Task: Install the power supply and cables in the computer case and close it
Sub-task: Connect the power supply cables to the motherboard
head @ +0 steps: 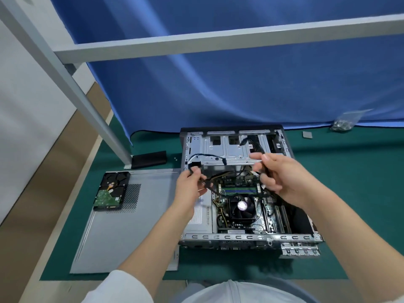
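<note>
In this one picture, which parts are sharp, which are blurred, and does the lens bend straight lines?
Head view: the CPU fan and hard drive are fairly sharp; the right hand, gripping a black cable, is smeared at its fingers, the left hand less so; the frame bar bows from wide-angle distortion; lighting is soft and even, with no strong glare on the side panel.

A big blue cloth [240, 84] hangs at 12 o'clock and fills the back. A grey metal bar [218, 40] runs across in front of it, and a grey metal post [72, 88] slants down at 10 o'clock. A white wall [26, 106] stands at 9 o'clock. A green mat [360, 193] covers the brown table [32, 237].
</note>
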